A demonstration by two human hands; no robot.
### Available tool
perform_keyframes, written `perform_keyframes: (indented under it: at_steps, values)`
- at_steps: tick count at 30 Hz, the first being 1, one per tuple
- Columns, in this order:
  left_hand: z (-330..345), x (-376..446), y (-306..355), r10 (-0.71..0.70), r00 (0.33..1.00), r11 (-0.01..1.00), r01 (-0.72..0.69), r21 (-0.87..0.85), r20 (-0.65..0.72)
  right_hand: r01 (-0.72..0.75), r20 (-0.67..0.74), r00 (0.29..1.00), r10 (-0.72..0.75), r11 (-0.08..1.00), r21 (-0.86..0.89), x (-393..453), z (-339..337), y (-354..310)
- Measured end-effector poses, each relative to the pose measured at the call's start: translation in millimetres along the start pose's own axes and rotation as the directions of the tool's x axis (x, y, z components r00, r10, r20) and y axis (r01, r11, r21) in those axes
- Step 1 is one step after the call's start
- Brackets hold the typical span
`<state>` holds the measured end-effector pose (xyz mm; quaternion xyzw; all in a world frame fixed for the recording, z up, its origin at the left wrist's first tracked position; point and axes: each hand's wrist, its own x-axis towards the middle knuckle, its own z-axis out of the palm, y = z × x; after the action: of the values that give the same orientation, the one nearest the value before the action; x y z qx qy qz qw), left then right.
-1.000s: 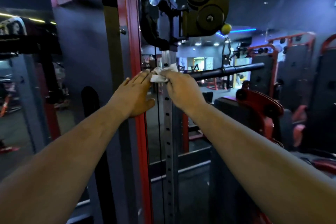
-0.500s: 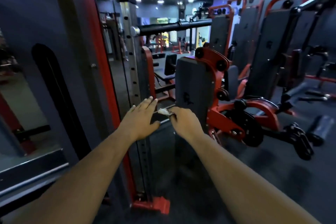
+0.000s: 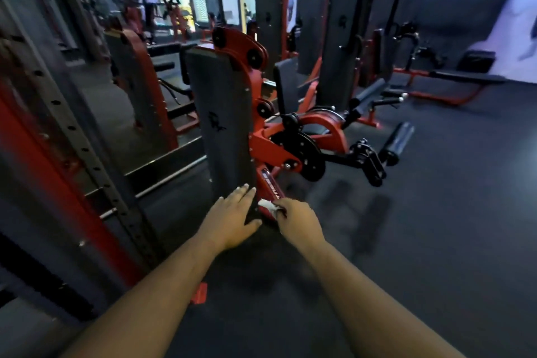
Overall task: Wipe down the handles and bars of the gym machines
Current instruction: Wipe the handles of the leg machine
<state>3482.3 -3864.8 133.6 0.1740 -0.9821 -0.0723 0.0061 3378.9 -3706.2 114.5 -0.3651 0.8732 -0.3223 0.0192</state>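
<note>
Dark gym floor [image 3: 436, 212] below, left hand [image 3: 232, 216] flat and free, right hand [image 3: 300, 224] pinching the white wipe [image 3: 266, 205]: rub bars slowly.

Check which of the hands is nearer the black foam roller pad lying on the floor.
Right. The right hand, gripping a crumpled white wipe, sits left of and below the black foam roller pad; the left hand is farther left.

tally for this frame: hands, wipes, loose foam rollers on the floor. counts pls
Hands: 2, the left hand open and the right hand pinching the wipe
White wipes: 1, wipe
Loose foam rollers on the floor: 1, roller
Total: 4
</note>
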Motion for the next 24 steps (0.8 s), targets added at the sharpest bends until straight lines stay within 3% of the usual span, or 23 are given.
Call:
perform_keyframes:
  at_steps: [9,24]
  values:
    - [55.2,80.2,108.8,0.127,0.99,0.99,-0.122,-0.064,0.07,-0.245,0.023,0.969,0.247,0.969,-0.041,0.2,-48.7,128.9]
    - [131.6,268.2,159.6,0.31,0.923,0.95,-0.292,-0.112,0.228,-0.493,-0.032,0.866,0.5,0.84,-0.228,89.8,-70.7,263.0]
